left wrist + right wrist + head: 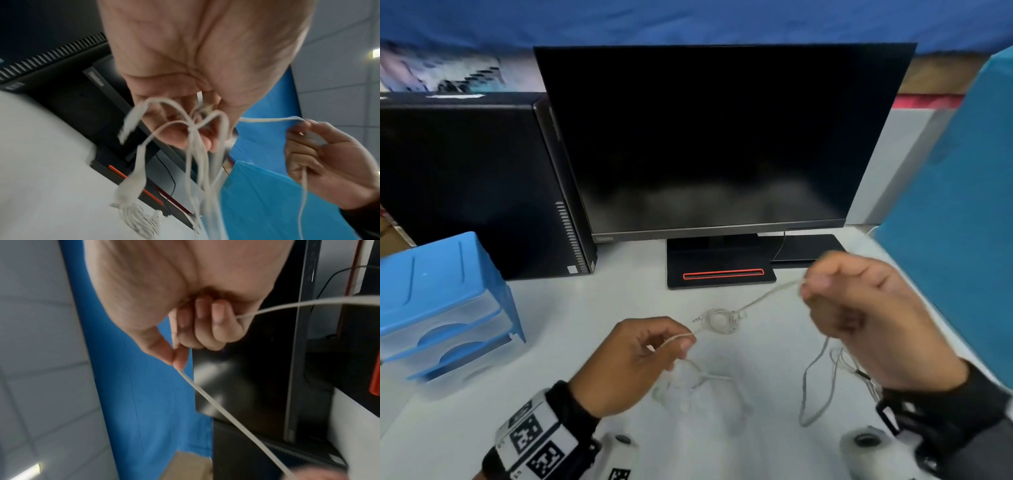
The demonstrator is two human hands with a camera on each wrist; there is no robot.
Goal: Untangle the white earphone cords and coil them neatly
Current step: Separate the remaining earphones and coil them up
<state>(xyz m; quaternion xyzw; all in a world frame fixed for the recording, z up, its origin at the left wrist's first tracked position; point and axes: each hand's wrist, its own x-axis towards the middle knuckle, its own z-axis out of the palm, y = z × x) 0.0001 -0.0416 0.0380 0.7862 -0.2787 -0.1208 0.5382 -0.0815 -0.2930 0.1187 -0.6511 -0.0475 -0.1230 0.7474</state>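
Observation:
A white earphone cord (767, 295) runs taut between my two hands above the white table (585, 308). My left hand (685, 342) pinches one end of that stretch, and a blurred tangle of cord (195, 146) with earbuds hangs below its fingers. Raised higher at the right, my right hand (808, 287) pinches the cord between thumb and forefinger (174, 360). A long loop (815, 377) droops from it to the table. A second earphone lies in a small neat coil (719, 320) on the table between the hands.
A dark monitor (722, 137) on a black stand with a red stripe (722, 274) stands just behind the hands. A black PC tower (465, 188) and a blue drawer unit (441, 308) are at the left. A blue partition (962, 222) rises at the right.

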